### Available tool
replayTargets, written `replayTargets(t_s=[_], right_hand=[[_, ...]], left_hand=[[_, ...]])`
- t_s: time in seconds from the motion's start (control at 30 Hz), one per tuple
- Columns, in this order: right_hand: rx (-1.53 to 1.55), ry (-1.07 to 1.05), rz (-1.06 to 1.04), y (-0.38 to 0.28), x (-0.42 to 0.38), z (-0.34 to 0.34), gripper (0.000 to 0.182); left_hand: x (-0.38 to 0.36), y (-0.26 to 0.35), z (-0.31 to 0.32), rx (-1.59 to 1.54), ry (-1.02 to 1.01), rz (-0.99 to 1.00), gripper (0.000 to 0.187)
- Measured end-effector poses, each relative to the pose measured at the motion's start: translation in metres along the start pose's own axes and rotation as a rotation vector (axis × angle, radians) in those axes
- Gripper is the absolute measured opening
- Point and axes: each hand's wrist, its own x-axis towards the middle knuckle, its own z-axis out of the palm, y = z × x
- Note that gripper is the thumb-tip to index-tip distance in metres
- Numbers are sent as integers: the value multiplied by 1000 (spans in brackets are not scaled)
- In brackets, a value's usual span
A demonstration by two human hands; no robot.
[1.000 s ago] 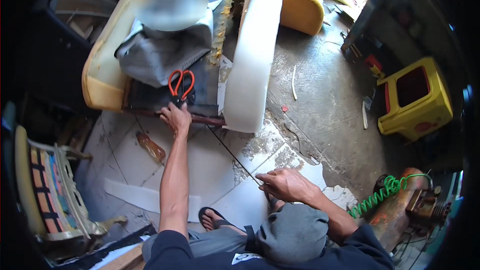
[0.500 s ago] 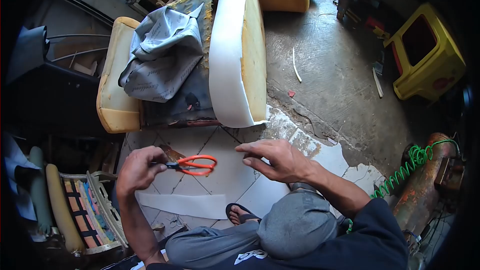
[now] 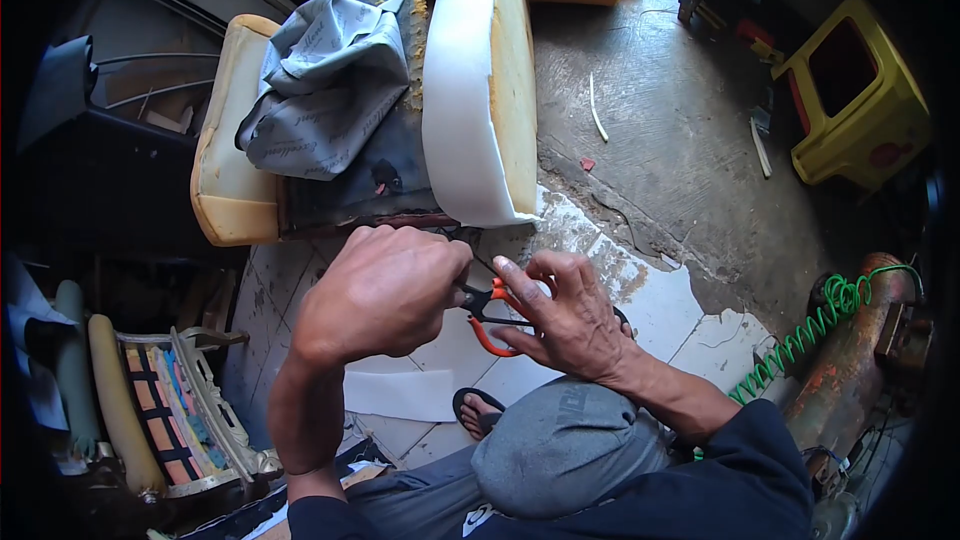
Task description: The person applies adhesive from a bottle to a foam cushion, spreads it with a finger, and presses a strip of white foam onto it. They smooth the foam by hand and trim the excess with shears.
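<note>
A pair of scissors with orange handles (image 3: pixel 490 345) is between my two hands, above the tiled floor. My left hand (image 3: pixel 378 290) is closed around the blade end, with its back toward me, so most of the blades are hidden. At the handles is my right hand (image 3: pixel 575 315), its fingers and thumb curled about the orange loops. Just beyond my hands stands a sofa chair frame with a white foam-covered arm (image 3: pixel 460 120). A crumpled grey printed cloth (image 3: pixel 330 90) lies over its seat. Below my left forearm, a white foam strip (image 3: pixel 400 395) lies on the tiles.
To the right are a rusty cylinder tank (image 3: pixel 850 350) and a coiled green hose (image 3: pixel 790 355). A yellow toy car body (image 3: pixel 875 100) sits at the upper right. On the left leans a webbed seat frame (image 3: pixel 170 410). Thin white offcuts (image 3: pixel 597 108) lie on the concrete.
My left hand has brought the scissors to the right, toward my body's middle. My right hand has closed onto the handles. The view has tilted slightly down.
</note>
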Motion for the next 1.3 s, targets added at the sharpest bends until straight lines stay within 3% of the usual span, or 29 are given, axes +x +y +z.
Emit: replayTargets(t_s=[0.13, 0.2, 0.27, 0.33, 0.43, 0.57, 0.7, 0.83, 0.93, 1.07, 1.3], right_hand=[[2, -10, 100, 16, -12, 15, 76], [-47, 154, 137, 30, -23, 23, 72], [112, 149, 202, 48, -33, 30, 67], [382, 256, 372, 63, -49, 55, 52], [451, 210, 528, 83, -63, 75, 54], [279, 259, 424, 89, -59, 80, 73], [292, 230, 388, 92, -52, 87, 78], [431, 232, 428, 87, -43, 100, 83], [504, 264, 424, 79, -43, 101, 77], [533, 305, 381, 83, -41, 111, 61], [546, 253, 423, 111, -54, 130, 81]], left_hand=[[11, 9, 7, 19, 31, 24, 18], [20, 0, 23, -697, 618, 42, 28], [43, -2, 42, -733, 1180, -146, 33], [74, -20, 91, -276, 1586, -179, 41], [117, -20, 155, 58, 1511, -75, 63], [163, -28, 167, 166, 1513, -33, 64], [177, -27, 176, 152, 1562, -55, 67], [156, -16, 167, -34, 1531, -41, 62], [144, -16, 161, -201, 1520, 69, 58], [138, -25, 138, -399, 1520, -24, 54], [150, -33, 133, -673, 1388, 40, 56]])
